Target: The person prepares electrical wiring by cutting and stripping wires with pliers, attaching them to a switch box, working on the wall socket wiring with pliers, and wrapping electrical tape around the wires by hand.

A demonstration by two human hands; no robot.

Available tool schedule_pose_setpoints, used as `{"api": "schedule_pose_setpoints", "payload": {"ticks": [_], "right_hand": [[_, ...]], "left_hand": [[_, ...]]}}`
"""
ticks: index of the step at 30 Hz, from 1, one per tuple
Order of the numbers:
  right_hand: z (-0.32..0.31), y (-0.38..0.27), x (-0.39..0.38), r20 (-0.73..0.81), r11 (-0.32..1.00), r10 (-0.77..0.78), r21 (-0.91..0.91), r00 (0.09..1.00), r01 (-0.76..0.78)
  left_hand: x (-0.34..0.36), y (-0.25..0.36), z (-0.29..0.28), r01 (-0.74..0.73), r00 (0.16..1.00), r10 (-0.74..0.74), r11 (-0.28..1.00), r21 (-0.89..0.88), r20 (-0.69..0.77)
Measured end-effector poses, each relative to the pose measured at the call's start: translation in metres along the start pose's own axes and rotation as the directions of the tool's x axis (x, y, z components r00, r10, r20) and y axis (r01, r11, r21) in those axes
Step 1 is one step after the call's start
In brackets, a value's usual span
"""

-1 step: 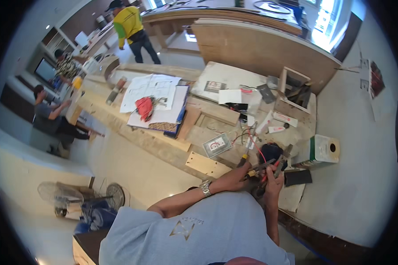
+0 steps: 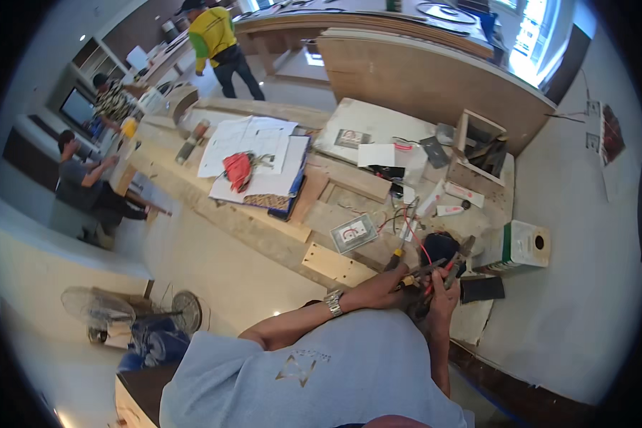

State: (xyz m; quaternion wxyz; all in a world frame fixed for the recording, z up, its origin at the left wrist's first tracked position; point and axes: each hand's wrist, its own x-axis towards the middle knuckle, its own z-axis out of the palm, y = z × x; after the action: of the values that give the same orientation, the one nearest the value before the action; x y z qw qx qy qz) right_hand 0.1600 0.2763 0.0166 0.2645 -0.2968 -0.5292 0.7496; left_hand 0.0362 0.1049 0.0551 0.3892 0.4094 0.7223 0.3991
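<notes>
My left hand (image 2: pixel 392 287) is closed around a screwdriver (image 2: pixel 396 258) with a yellow and black handle, its shaft pointing away from me over the bench. Close beside it, my right hand (image 2: pixel 444 298) is closed on a red-handled tool that looks like pliers (image 2: pixel 449 271). More dark tool parts crowd the gap between the hands and are hard to separate. A thin red wire (image 2: pixel 425 250) runs from the loose wires down to my hands. Just beyond sits a round dark object (image 2: pixel 441 246). A socket plate (image 2: pixel 354 233) in a clear-edged box lies left of the wires.
Papers (image 2: pixel 248 146) with a red cloth-like bundle (image 2: pixel 237 171) lie on the workbench. A wooden box of scraps (image 2: pixel 481 146), white tubes (image 2: pixel 464 192) and a metal can (image 2: pixel 524 244) stand rightward. Three people are farther left; fans (image 2: pixel 187 314) stand on the floor.
The view has shifted a little, so the bench and its things appear slightly farther right. Both hands keep about the same place and hold.
</notes>
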Motion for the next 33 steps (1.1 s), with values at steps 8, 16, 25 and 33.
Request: {"api": "schedule_pose_setpoints", "payload": {"ticks": [8, 16, 25, 33], "right_hand": [[-0.021, 0.002, 0.013, 0.047, 0.984, -0.004, -0.178, 0.999, 0.012], [-0.043, 0.0, 0.023, -0.044, 0.983, 0.078, -0.164, 0.996, -0.084], [-0.022, -0.027, 0.045, 0.122, 0.969, 0.136, -0.222, 0.983, -0.107], [-0.002, -0.023, 0.047, 0.165, 0.989, 0.123, -0.099, 0.979, -0.108]], "left_hand": [[-0.001, -0.005, 0.017, -0.126, 0.992, 0.124, 0.99, -0.064, -0.029], [0.002, -0.001, 0.043, 0.069, 0.997, -0.07, 0.989, -0.133, -0.01], [0.008, 0.011, 0.034, 0.261, 0.948, -0.315, 0.854, -0.451, -0.048], [0.012, 0.007, 0.009, 0.162, 0.97, -0.237, 0.812, -0.561, -0.062]]}}
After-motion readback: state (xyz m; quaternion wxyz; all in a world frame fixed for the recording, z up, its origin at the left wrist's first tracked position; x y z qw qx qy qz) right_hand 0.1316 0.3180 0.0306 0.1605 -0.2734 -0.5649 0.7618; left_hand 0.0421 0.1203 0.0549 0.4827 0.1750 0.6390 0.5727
